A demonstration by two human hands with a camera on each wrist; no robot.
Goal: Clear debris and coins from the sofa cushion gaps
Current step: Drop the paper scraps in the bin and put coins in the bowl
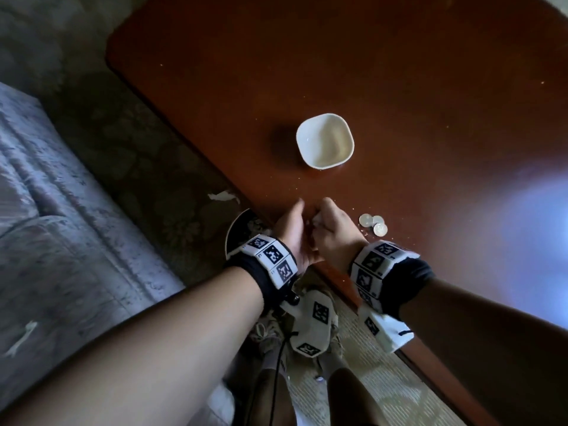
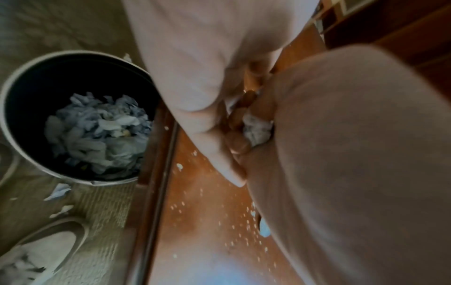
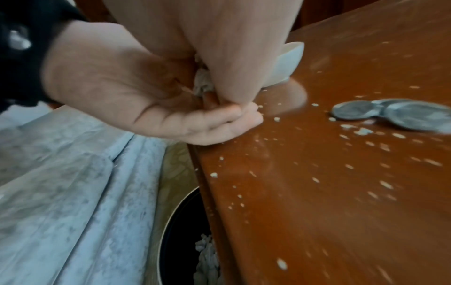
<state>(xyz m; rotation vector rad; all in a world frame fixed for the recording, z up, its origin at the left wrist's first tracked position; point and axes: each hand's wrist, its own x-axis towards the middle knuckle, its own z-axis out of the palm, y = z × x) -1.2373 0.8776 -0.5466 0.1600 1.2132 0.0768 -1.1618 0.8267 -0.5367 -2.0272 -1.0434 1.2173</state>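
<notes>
Forearms fill the near field of the head view, both wrists banded with marker cuffs. Left hand [image 1: 292, 233] is cupped palm-up at the near edge of the table [image 1: 384, 72], its little-finger side touching that edge, fingers loosely curved and holding nothing by pinch. Right hand [image 1: 333, 229] sits against it with fingers curled, pinching a small wad of paper debris [image 3: 202, 83] over the left palm. Judgement: crumbs are being swept off the edge into the cupped hand. Bin [image 2: 73, 115] stands on the floor directly below the near edge, beside the left hand, holding crumpled paper; scraps lie on the carpet beside it. Coins [image 1: 373, 224], three, overlap one another on the table near that edge, just right of the right hand and apart from it. Crumbs [image 3: 317, 183] are scattered across the wood near the near edge. Bowl [image 1: 325, 140], white, stands farther in toward the table's middle; whether anything is in it cannot be told. Sofa [image 1: 46, 210] lies to the left, apart from the table; a pale scrap rests on its cushion. Handling, as judged: the wad is light, soft and compressible, and a fingertip pinch suffices; crumbs are too fine to pinch and are better pushed to the edge with the side of the hand. Coins are stiff, flat and likely slippery on polished wood; slide each to the edge and take it by the rim.
</notes>
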